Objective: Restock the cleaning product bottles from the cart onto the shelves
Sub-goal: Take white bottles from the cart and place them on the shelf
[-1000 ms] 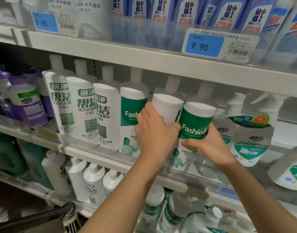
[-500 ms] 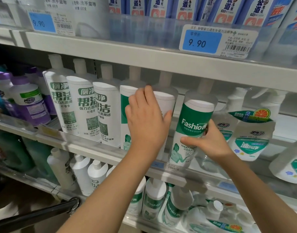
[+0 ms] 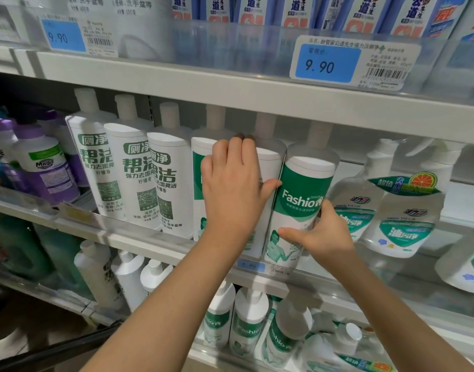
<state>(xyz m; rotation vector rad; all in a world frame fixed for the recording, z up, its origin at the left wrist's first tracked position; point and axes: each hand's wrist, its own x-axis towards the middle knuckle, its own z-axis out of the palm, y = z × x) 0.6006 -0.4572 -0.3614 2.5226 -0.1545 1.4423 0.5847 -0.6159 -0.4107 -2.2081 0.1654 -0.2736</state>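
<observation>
A row of white and green toilet cleaner bottles stands on the middle shelf (image 3: 150, 241). My left hand (image 3: 236, 189) lies flat on the front of one white bottle (image 3: 269, 167); its fingers point up and reach the bottle's shoulder, and its thumb sits in the gap to the right. Beside it stands a green-labelled Fashion bottle (image 3: 303, 189). My right hand (image 3: 321, 229) grips this one low down, thumb across the front and fingers round the right side. Another green-labelled bottle (image 3: 199, 162) is partly hidden behind my left hand.
Three white bottles with green Chinese print (image 3: 139, 178) stand to the left, purple bottles (image 3: 45, 167) beyond them. Clear dish soap bottles (image 3: 407, 216) stand to the right. The upper shelf (image 3: 230, 84) hangs close above the caps. More Fashion bottles (image 3: 246, 326) fill the lower shelf. A dark cart handle (image 3: 56, 355) is bottom left.
My left hand went from gripping the white bottle to lying flat on its front, and the bottle now stands further back and upright. The right hand stayed on the Fashion bottle.
</observation>
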